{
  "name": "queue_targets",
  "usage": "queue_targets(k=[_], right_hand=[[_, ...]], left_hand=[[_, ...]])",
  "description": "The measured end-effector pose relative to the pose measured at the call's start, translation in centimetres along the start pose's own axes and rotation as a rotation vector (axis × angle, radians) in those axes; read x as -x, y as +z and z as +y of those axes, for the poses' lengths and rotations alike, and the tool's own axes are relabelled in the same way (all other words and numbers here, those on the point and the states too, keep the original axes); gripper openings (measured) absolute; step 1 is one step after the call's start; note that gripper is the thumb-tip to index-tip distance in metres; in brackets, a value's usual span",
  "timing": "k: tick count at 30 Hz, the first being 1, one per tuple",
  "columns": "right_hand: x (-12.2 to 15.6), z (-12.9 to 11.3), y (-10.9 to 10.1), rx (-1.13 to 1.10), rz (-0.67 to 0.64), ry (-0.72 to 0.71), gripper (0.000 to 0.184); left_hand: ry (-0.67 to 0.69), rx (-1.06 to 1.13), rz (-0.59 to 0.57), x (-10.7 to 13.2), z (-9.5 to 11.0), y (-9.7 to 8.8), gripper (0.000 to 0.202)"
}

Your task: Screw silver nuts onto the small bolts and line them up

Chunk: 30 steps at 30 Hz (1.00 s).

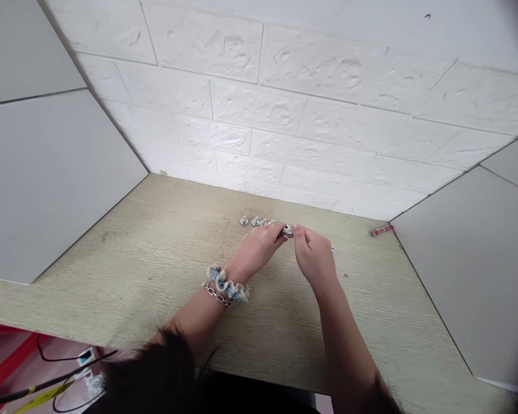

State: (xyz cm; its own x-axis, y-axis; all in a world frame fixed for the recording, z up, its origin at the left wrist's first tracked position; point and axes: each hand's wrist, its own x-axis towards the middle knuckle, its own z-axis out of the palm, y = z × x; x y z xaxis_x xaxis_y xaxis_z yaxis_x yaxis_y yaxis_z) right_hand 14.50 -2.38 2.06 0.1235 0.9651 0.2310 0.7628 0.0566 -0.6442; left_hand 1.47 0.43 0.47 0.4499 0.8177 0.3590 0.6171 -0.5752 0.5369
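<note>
My left hand (259, 248) and my right hand (315, 259) meet over the wood-grain desk (164, 270), with the fingertips of both closed on a small metal screw with washers (287, 230). The fingers partly hide it. Behind my left hand, a short row of several similar small screws (256, 221) stands on the desktop. One more screw (332, 249) lies just right of my right hand. A fabric scrunchie (227, 284) and a silver chain bracelet (216, 294) circle my left wrist.
A small red and silver object (380, 230) lies at the desk's far right corner. A white brick-textured wall (259, 115) rises behind the desk, with grey side panels (47, 184) on both sides. Dark hair (151, 368) hangs into the view, and a red frame with cables (17, 362) shows below the desk's left edge.
</note>
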Motion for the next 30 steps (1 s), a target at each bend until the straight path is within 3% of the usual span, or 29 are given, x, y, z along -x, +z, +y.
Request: queue_targets(k=[5,10,16,21,30], right_hand=[[0.01,-0.06,0.02,-0.016,-0.044,0.002,0.021],[-0.08,-0.15,0.06,0.018,-0.042,-0.024,0.034],[-0.06,-0.19,0.1,0.004,-0.059,-0.017,0.023],[-0.04,-0.17,0.15,0.007,-0.049,-0.006,0.031],[-0.04,-0.4,0.1,0.046,-0.082,-0.052,0.021]], left_hand=[[0.022,-0.028,0.042,0.04,-0.28,0.32,0.024],[0.029,-0.019,0.031,0.0,-0.26,0.25,0.024],[0.027,-0.058,0.05,0.07,-0.26,0.34,0.024],[0.03,-0.044,0.053,0.03,-0.29,0.38,0.026],[0.041,-0.039,0.048,0.12,-0.27,0.38,0.024]])
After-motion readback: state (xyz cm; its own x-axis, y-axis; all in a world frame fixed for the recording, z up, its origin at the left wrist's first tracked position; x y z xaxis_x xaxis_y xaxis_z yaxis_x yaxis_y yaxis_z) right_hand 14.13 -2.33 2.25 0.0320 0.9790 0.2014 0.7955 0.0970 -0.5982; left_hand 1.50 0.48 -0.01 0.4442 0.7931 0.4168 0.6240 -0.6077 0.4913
